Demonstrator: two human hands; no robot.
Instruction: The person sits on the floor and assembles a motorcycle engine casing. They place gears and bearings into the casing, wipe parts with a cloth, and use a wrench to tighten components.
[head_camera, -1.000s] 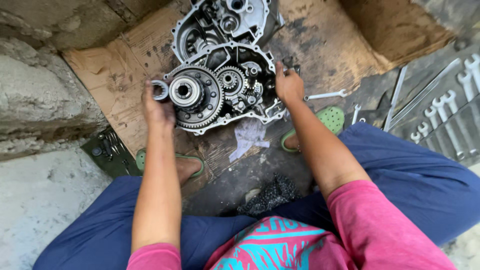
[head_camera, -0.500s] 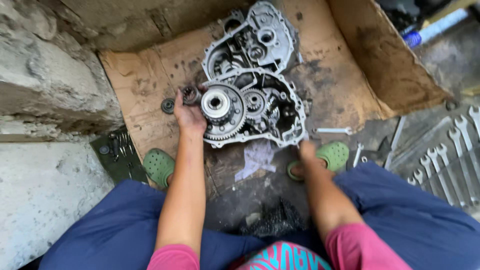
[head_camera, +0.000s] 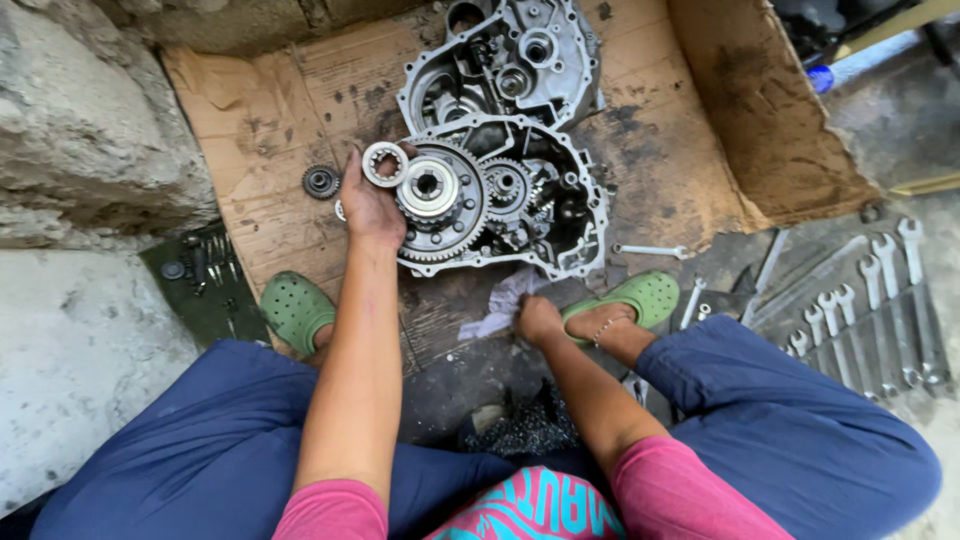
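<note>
Left hand grips a silver bearing ring in its fingers, at the left edge of the big clutch gear in the lower engine case half; right hand is down by the pale rag, closed or not I cannot tell. Looks like gear-train fitting in progress; seating the ring calls for squaring it to its bore; second case half lies above, small dark gear loose on the cardboard, spanners at the right.
</note>
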